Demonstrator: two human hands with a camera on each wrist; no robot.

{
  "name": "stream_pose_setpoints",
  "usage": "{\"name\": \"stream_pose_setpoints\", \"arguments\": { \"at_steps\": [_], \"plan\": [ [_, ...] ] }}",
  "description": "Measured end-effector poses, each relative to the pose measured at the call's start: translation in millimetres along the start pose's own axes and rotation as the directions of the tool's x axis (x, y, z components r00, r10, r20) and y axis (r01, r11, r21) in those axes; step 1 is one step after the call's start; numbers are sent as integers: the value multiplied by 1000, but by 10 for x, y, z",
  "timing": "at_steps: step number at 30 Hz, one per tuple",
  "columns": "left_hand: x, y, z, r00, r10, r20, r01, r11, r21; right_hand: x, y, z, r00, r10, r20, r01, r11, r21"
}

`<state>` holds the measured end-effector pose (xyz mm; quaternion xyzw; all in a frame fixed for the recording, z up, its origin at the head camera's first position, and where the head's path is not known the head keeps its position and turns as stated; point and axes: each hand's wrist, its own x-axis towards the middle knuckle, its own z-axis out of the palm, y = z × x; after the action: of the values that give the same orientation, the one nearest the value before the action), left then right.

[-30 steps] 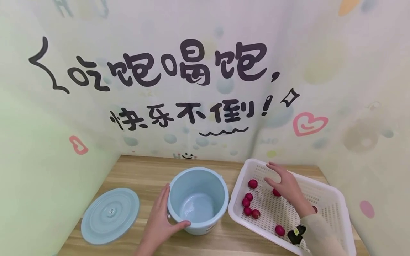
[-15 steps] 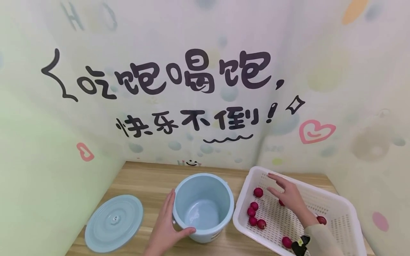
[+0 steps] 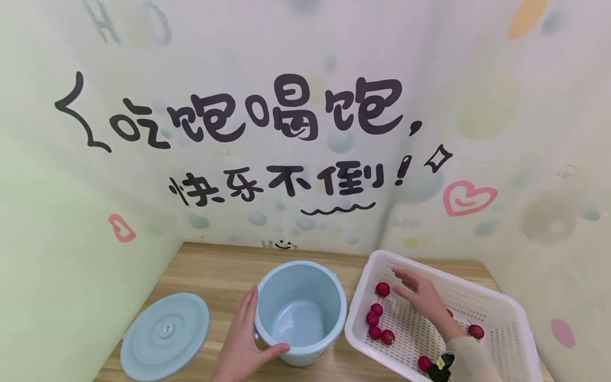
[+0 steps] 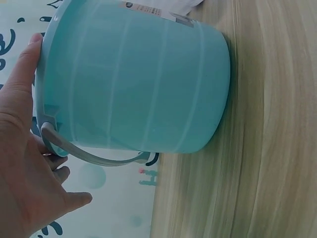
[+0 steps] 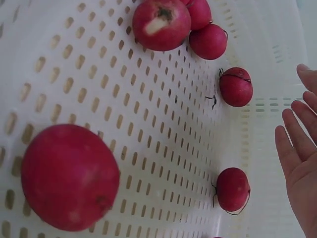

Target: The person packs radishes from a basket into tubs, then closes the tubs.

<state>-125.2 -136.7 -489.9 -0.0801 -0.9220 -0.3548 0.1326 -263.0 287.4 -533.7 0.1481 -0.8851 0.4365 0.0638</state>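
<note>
Bucket (image 3: 300,310) and lid (image 3: 164,336) showing light blue; basket (image 3: 496,313) white, perforated; radishes (image 3: 382,289) red; table (image 3: 215,270) showing wood grain.

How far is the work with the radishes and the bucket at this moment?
Done: the lid lies off, beside the bucket. In hand: the left hand holds the bucket at its rim; the right hand is open above the basket, holding nothing. Left: all radishes are in the basket, and the bucket is empty.

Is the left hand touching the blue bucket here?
Touching. In the head view the left hand wraps the blue bucket, thumb on the near rim; the left wrist view shows the thumb against its rim and the palm on its wall.
</note>
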Motion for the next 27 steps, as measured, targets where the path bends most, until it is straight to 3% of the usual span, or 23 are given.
{"name": "stream_pose_setpoints", "arguments": {
  "at_steps": [9, 18, 27],
  "plan": [
    [-87, 43, 7, 995, -81, 57, 80, 996, 28, -66, 121, 119, 994, 73, 79, -78, 995, 65],
    [-89, 35, 29, 995, -83, 53, 83, 997, 5, -43, 182, 170, 982, 131, 138, -146, 984, 100],
    [-47, 54, 19, 993, -104, 50, 103, 995, 7, 26, 188, 205, 978, 140, 155, -159, 980, 120]
  ]
}}
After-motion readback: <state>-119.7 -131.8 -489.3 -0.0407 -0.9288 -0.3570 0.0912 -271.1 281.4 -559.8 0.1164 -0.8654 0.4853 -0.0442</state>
